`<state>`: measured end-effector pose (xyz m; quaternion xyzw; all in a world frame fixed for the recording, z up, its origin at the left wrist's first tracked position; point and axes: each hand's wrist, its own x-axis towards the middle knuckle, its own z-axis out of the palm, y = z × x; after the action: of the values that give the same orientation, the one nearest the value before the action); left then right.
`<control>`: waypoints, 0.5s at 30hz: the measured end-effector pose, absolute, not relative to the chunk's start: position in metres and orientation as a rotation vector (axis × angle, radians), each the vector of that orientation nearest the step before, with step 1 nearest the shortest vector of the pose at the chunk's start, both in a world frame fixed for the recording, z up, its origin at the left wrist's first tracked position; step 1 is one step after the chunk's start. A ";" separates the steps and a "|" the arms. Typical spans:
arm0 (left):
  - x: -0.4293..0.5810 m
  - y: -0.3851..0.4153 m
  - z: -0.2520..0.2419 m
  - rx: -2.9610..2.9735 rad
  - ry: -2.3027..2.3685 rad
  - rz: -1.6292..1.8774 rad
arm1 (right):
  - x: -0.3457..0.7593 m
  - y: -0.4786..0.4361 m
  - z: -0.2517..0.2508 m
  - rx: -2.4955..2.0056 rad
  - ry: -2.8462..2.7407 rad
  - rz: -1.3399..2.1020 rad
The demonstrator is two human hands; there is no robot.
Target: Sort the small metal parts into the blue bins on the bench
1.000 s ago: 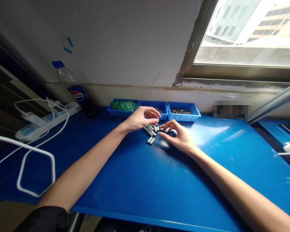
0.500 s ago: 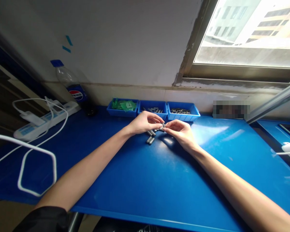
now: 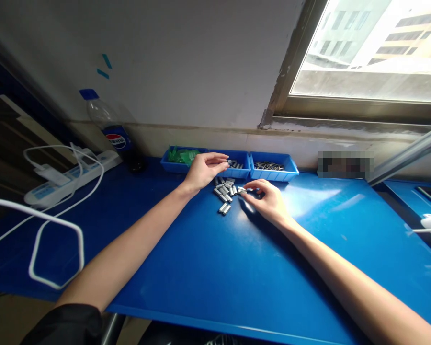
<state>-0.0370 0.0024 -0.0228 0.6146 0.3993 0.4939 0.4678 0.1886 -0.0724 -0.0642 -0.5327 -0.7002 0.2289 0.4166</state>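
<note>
My left hand [image 3: 205, 170] is raised in front of the middle blue bin [image 3: 241, 173], thumb and fingers pinched together. Whatever sits at its fingertips is too small to make out against the grey metal pieces in the bin. My right hand [image 3: 267, 199] rests low over the table, its thumb and forefinger closed on a small silver metal piece [image 3: 241, 190]. Just left of that piece lies a loose cluster of short silver cylindrical pieces [image 3: 224, 192]. Two more pieces [image 3: 224, 209] lie side by side, nearer to me.
A left blue bin [image 3: 175, 166] holds green plastic bags; a right one [image 3: 290, 171] holds thin metal pins. A cola bottle [image 3: 117, 139], a power strip [image 3: 39, 191] and white cables [image 3: 81, 239] stand or lie at the left of the blue table [image 3: 208, 273].
My left hand has parted from my right and moved left and up to the middle bin, uncovering the cluster of metal pieces. My right hand has hardly moved.
</note>
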 end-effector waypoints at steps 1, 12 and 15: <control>-0.037 0.003 -0.023 1.527 0.994 1.217 | 0.188 -0.072 -0.065 -1.344 -1.799 0.542; -0.030 -0.008 -0.021 1.836 0.988 1.037 | 0.187 -0.069 -0.070 -1.298 -1.708 0.612; -0.030 -0.012 -0.019 1.863 0.935 0.957 | 0.190 -0.070 -0.062 -1.231 -1.551 0.861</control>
<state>-0.0295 -0.0123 -0.0188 0.7404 0.3716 0.3801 0.4113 0.1905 -0.0697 -0.0616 -0.5027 -0.6335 0.3517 0.4714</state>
